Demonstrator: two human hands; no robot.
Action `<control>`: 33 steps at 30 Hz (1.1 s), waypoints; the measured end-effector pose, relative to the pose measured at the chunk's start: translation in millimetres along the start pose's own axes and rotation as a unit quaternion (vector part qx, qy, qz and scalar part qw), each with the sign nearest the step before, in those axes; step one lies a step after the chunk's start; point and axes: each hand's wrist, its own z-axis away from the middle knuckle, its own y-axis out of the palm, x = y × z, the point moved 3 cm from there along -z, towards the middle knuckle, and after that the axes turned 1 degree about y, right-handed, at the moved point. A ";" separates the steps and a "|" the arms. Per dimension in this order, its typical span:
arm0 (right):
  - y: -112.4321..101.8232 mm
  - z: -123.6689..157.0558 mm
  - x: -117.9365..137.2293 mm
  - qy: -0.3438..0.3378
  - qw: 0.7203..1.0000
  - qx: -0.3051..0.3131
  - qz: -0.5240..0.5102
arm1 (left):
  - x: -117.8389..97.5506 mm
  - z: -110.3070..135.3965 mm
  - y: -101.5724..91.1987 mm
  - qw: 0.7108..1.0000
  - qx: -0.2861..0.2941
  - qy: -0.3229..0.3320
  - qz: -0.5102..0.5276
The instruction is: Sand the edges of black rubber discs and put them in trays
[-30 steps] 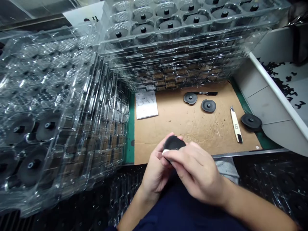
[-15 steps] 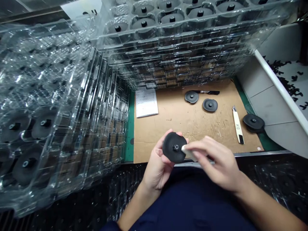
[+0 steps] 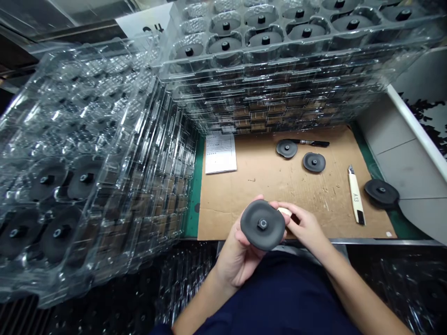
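My left hand (image 3: 232, 260) grips a round black plastic disc (image 3: 253, 235), fingers curled behind its edge. The disc's face is up, with a short hollow stub at its centre and a notch in the upper right rim. My right hand (image 3: 309, 230) is closed on a small cream-coloured piece (image 3: 284, 211) beside that notch. Fingers cover most of the piece, so its kind is unclear. Two similar discs, a left one (image 3: 286, 154) and a right one (image 3: 314, 168), lie on the cardboard sheet (image 3: 258, 186) beyond my hands.
A white-handled craft knife (image 3: 355, 200) and another black disc (image 3: 380, 197) lie to the right. A black marker (image 3: 312, 143) and a printed paper (image 3: 220, 160) are farther back. Stacked clear trays rise at the back (image 3: 272, 88) and on the left (image 3: 150, 177). A white-edged bin (image 3: 412, 121) borders the right.
The disc has turned in my left hand, its notch going from lower right to upper right. My right hand has shifted from over its face to the far right rim. The camera view has shifted too.
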 end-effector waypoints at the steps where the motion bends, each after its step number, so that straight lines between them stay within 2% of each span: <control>1: 0.9 0.9 -0.5 -0.001 1.000 0.004 0.004 | 0.6 -0.6 -0.1 1.000 -0.001 -0.005 0.004; 11: -16.7 11.8 -5.7 -0.015 1.000 0.005 0.024 | 6.8 -8.3 11.7 0.997 0.033 -0.051 0.040; 20: -24.1 4.2 -15.5 -0.048 0.997 -0.006 0.062 | 16.9 -11.8 27.7 0.992 0.052 -0.102 0.058; 21: -29.0 4.6 -16.0 -0.054 0.996 -0.019 0.071 | 18.3 -11.9 29.3 0.992 0.048 -0.108 0.053; 23: -45.6 6.2 -18.8 -0.069 0.987 -0.093 0.115 | 21.5 -11.6 32.1 0.993 0.044 -0.105 0.032; 26: -74.9 9.0 -30.9 -0.081 0.938 -0.241 0.236 | 24.6 -10.3 35.3 0.993 0.062 -0.023 -0.093; 27: -81.5 9.2 -37.4 -0.082 0.920 -0.267 0.275 | 24.6 -10.2 35.7 0.982 0.065 0.026 -0.176; 28: -85.7 8.9 -44.9 -0.082 0.909 -0.275 0.303 | 23.9 -10.3 36.5 0.956 0.070 0.087 -0.272; 29: -87.7 8.8 -52.6 -0.083 0.902 -0.274 0.322 | 23.1 -10.5 37.8 0.913 0.080 0.151 -0.371; 31: -86.5 10.4 -66.1 -0.097 0.901 -0.255 0.338 | 22.6 -11.8 41.2 0.801 0.111 0.263 -0.526; 33: -82.6 15.5 -74.6 -0.117 0.904 -0.238 0.337 | 23.5 -13.8 43.7 0.713 0.147 0.329 -0.601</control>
